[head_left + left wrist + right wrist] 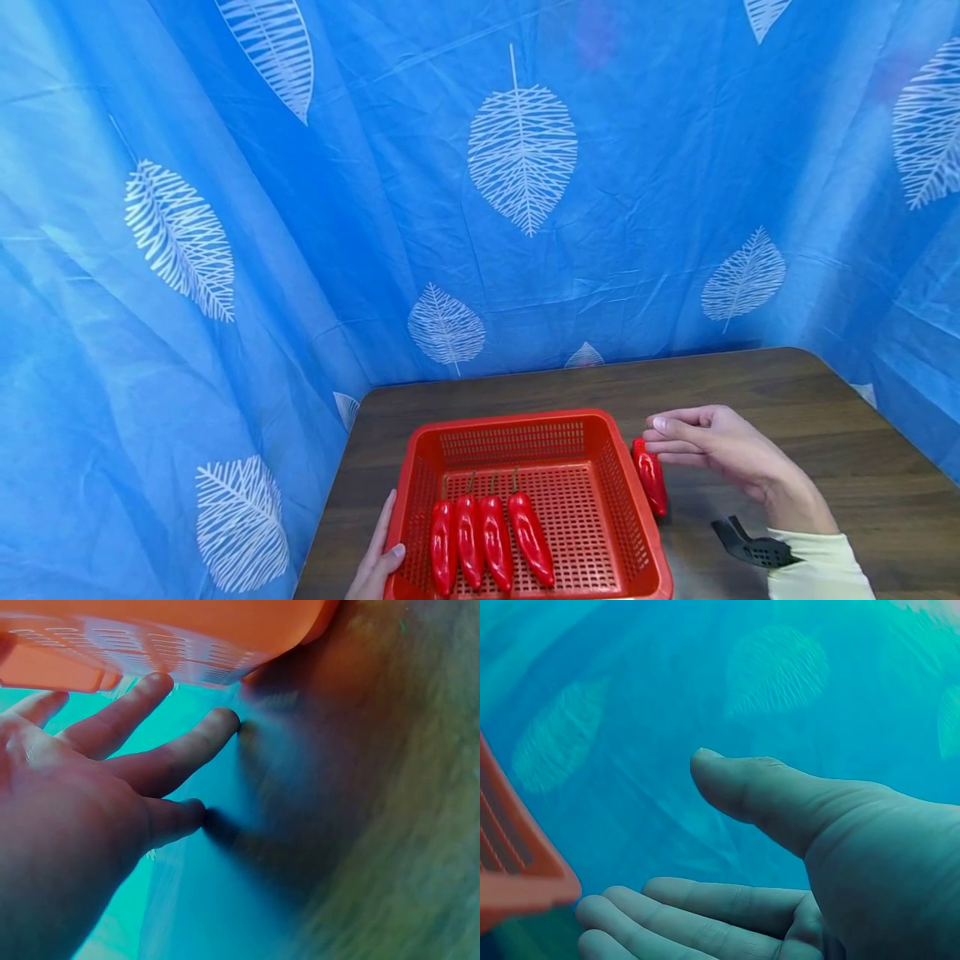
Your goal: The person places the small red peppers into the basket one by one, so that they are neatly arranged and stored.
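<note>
A red plastic basket with latticed walls stands on the table. Several glossy red chili peppers lie side by side in its left half, stems pointing away. My left hand is at the basket's left side, thumb tip at the rim. In the left wrist view, its fingers are spread and straight beside the basket's outer wall. Another red chili pepper lies just outside the right wall. Over its far end, my right hand hovers with extended fingers; the right wrist view shows nothing between thumb and fingers.
The dark wooden table extends to the right of the basket and behind it. A blue curtain with white leaf prints hangs around the back and sides. A black strap piece sticks out from the right sleeve.
</note>
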{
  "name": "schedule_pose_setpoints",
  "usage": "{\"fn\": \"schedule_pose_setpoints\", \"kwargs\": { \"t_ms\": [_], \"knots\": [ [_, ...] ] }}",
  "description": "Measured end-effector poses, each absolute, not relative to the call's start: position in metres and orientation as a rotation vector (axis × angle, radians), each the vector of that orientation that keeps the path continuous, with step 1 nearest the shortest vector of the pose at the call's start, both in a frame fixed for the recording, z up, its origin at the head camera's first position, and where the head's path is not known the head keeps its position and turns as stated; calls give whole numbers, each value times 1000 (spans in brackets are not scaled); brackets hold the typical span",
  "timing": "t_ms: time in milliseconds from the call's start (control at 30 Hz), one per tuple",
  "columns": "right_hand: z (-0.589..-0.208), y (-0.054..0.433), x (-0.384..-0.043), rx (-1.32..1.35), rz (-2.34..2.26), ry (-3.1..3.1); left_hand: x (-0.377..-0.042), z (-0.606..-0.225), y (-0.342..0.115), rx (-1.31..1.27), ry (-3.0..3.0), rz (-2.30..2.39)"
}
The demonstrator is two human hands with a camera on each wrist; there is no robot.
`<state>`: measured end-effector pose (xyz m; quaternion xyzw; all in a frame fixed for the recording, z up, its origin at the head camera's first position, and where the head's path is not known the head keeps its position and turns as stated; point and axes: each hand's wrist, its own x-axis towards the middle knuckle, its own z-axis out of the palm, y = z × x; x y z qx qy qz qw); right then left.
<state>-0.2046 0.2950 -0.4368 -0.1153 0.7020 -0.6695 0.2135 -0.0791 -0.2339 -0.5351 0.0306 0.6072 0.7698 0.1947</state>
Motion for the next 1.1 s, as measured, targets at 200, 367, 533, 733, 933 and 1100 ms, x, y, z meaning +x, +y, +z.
{"fn": "schedule_pose_setpoints", "kwargs": {
  "t_ms": [200,367,533,733,933,1100],
  "knots": [
    [-453,322,-204,-211,-1840,1952,-78,-535,-232,65,1724,2159],
    [-464,340,-202,-117,-1808,1981,-78,-534,-231,86,1741,2165],
    [-471,353,-201,-65,-1783,2000,-77,-533,-231,76,1721,2168],
    [-477,363,-202,35,-1722,2041,-78,-532,-231,68,1711,2171],
    [-482,368,-203,96,-1706,2046,-79,-532,-231,94,1722,2172],
    [-485,369,-203,100,-1723,2030,-78,-532,-231,88,1724,2173]
  ]
}}
